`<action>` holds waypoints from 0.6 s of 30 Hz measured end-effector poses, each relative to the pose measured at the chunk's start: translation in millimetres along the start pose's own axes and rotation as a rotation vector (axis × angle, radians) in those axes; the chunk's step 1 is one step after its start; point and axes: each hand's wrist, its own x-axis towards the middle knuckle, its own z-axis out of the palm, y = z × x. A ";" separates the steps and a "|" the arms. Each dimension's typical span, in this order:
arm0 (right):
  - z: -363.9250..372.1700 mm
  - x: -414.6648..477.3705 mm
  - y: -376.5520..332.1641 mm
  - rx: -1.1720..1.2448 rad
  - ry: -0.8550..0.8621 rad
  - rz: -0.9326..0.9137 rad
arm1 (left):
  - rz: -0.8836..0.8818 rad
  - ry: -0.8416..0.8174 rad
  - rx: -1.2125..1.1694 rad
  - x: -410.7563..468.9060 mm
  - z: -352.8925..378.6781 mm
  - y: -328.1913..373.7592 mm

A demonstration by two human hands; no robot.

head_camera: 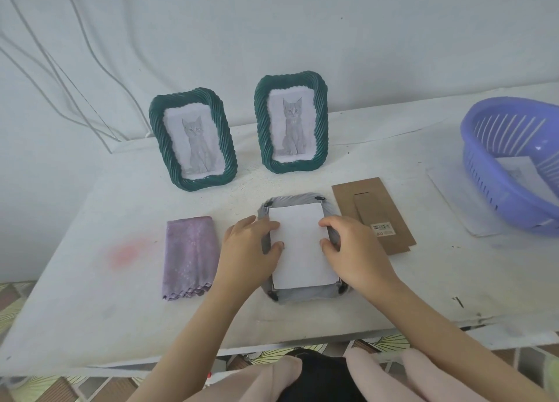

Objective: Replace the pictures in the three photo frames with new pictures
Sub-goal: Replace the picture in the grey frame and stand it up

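cloth (190,256) left of flat frame (302,294) | backing board (390,238) right | left upright frame (157,129), right upright frame (261,123) behind

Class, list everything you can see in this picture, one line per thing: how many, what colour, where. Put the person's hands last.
standing photo frames: two, dark green, cat pictures inside, back of the table
face-down frame: one, grey back, front centre
paper sheet: one, white, lying on the face-down frame
backing board: one, brown, right of that frame
cloth: one, lilac, folded, left of that frame
basket: one, blue-violet, far right, paper inside
table: one, white
cables: several, pale, wall at left
left hand, right hand: two, fingertips at the sheet's side edges
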 end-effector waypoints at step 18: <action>6.0 -1.9 4.4 0.016 0.052 -0.033 | 0.038 0.039 -0.124 -1.9 5.0 -7.9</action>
